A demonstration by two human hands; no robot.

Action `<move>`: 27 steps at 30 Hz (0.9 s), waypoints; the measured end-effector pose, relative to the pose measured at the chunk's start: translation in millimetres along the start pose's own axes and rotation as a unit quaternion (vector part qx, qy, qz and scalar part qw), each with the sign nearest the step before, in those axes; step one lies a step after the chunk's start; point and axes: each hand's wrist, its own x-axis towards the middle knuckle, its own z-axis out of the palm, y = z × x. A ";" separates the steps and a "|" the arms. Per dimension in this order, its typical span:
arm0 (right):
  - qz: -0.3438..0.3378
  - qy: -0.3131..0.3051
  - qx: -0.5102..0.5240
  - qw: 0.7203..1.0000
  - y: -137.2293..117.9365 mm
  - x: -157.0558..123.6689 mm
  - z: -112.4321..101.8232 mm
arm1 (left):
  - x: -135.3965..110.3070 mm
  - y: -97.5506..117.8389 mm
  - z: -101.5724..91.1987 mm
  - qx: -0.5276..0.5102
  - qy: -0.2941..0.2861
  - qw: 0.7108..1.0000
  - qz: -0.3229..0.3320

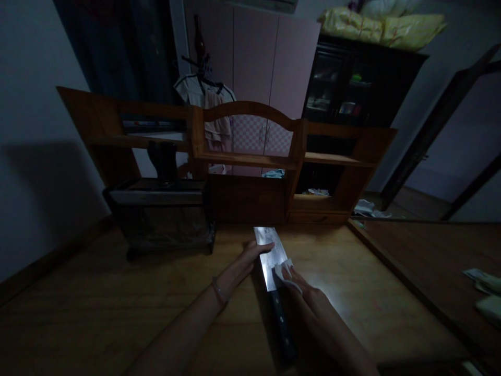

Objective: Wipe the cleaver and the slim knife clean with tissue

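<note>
Cleaver (269, 277) over the wooden desk (188, 303), handle toward the person: the left hand (249, 257) pinches its far end, thumb on top, and the right hand (306, 291) pinches white tissue (282, 270) against its right side. Best wipe lightly, fingertips clear of the cutting edge.

A wooden shelf unit (248, 201) stands along the back of the worktop (117, 313), a dark boxy object (172, 224) before its left side. Behind, clothes (190, 90) hang near a pink wardrobe (252, 62); yellow bags (348, 25) top a black glass-fronted cabinet (379, 89).
</note>
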 end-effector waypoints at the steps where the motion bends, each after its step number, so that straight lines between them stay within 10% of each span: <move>1: 0.004 -0.003 -0.001 1.000 0.2 -3.3 -0.2 | 0.1 -0.1 0.0 0.005 -0.011 1.000 -0.008; 15: 0.063 0.068 0.001 0.996 10.9 -38.8 0.7 | 11.6 -18.7 -16.5 0.019 -0.083 0.996 -0.002; 27: -0.030 0.074 -0.074 0.994 -7.3 9.7 18.0 | 13.8 -19.3 -7.1 0.030 -0.026 0.998 0.055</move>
